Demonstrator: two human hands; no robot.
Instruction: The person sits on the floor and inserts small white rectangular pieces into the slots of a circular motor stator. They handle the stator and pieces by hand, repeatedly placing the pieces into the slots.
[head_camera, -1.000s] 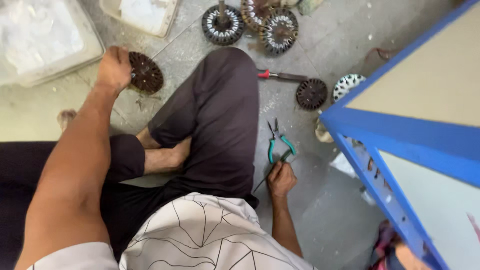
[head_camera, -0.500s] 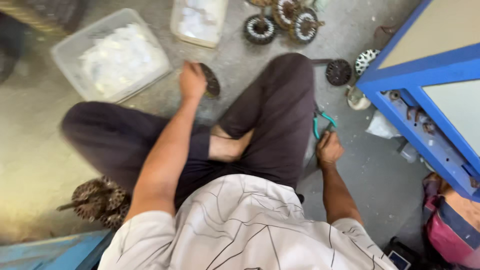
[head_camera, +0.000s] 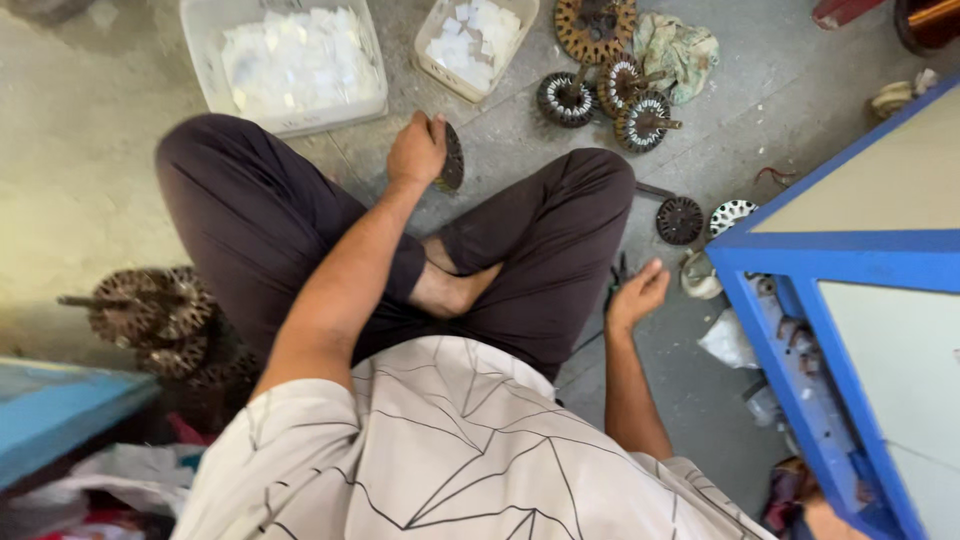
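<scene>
Now I am clenching my left hand (head_camera: 415, 150) around a dark toothed rotor disc (head_camera: 452, 157), lifted off the floor (head_camera: 90, 160) above my knee, while my right hand (head_camera: 637, 295), having released the pliers, is hovering open-fingered.

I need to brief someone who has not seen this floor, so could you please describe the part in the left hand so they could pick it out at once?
Start at the two white plastic tubs of white scraps at the top. Just below the gap between them, in front of the crossed legs, the left hand grips a dark round slotted metal disc on edge. Unlike the discs clustered to the right, it carries no shaft and is off the floor.
</scene>
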